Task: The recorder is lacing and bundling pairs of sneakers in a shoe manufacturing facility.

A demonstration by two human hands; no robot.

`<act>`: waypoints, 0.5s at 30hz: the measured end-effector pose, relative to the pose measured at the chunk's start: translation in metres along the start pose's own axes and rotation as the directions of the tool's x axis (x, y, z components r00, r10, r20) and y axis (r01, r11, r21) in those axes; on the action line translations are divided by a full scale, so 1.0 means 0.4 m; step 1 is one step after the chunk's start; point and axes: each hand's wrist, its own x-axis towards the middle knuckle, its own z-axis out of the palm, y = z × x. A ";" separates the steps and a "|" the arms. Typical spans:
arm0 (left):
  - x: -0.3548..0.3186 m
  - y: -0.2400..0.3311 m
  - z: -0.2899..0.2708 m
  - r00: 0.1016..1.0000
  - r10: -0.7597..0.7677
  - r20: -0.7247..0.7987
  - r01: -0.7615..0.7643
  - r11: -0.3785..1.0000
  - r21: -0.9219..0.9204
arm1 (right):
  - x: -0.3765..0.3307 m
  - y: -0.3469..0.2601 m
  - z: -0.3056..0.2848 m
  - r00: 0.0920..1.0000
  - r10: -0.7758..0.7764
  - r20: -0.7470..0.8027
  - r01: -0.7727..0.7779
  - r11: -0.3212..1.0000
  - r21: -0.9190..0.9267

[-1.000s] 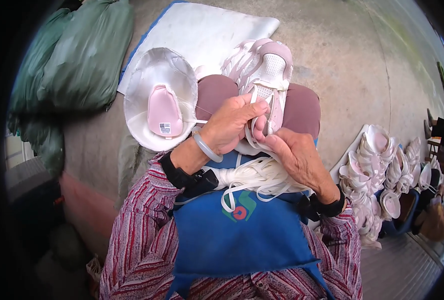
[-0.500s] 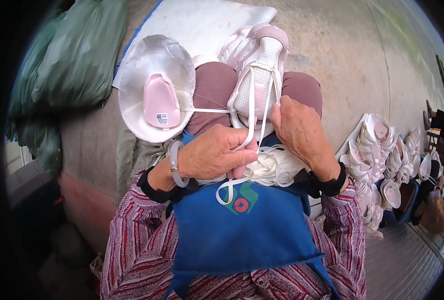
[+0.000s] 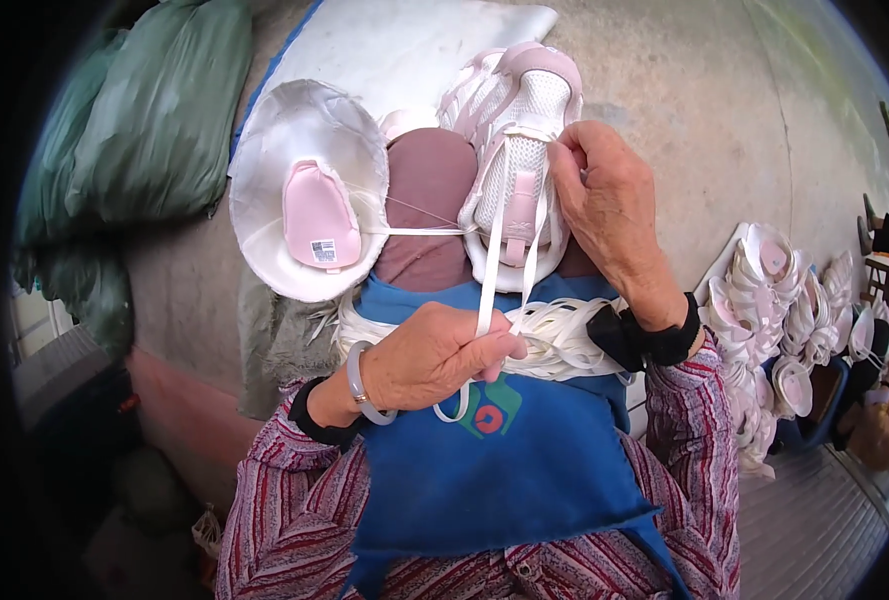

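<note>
A white and pink mesh shoe upper [image 3: 524,100] lies across my lap, its white shoelace [image 3: 492,262] threaded near the top and running down in two strands. My left hand [image 3: 434,355] is closed round those strands below the upper, pulling them fairly straight. At the upper's right edge, my right hand [image 3: 604,190] is closed in a pinch by the lacing holes; its fingertips partly hide what lies between them. Left of it, a second upper [image 3: 249,200] lies with its pale inside and pink insole [image 3: 319,215] showing. A thin white cord joins the two.
A bundle of white laces [image 3: 564,340] rests on my blue apron [image 3: 504,480]. Green sacks [image 3: 154,120] stand at the far left, beside a white sheet [image 3: 394,50]. Stacked uppers [image 3: 754,300] are on the right, with another person [image 3: 874,420] beyond them.
My right hand has moved up along the upper's right edge to near the top lacing. My left hand has drawn down slightly with the lace strands, which now look longer and straighter.
</note>
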 end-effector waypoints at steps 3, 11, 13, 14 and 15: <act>-0.010 -0.028 0.006 0.985 0.019 -0.169 -0.042 0.990 -0.134 | 0.022 0.003 0.010 0.998 0.031 0.050 -0.027 0.997 -0.071; -0.030 -0.030 -0.016 0.921 -0.175 -0.349 0.005 0.899 -0.439 | 0.029 0.020 0.004 0.992 -0.053 0.118 0.067 0.991 -0.118; -0.033 -0.034 -0.017 0.931 -0.136 -0.338 0.003 0.931 -0.366 | 0.031 0.018 0.008 0.988 -0.077 0.130 0.098 0.982 -0.162; -0.031 -0.028 -0.014 0.930 -0.136 -0.341 0.003 0.931 -0.364 | 0.033 0.018 0.010 0.985 -0.095 0.145 0.124 0.971 -0.205; -0.031 -0.028 -0.016 0.932 -0.127 -0.341 -0.004 0.933 -0.360 | 0.033 0.021 0.015 0.985 -0.098 0.140 0.127 0.969 -0.212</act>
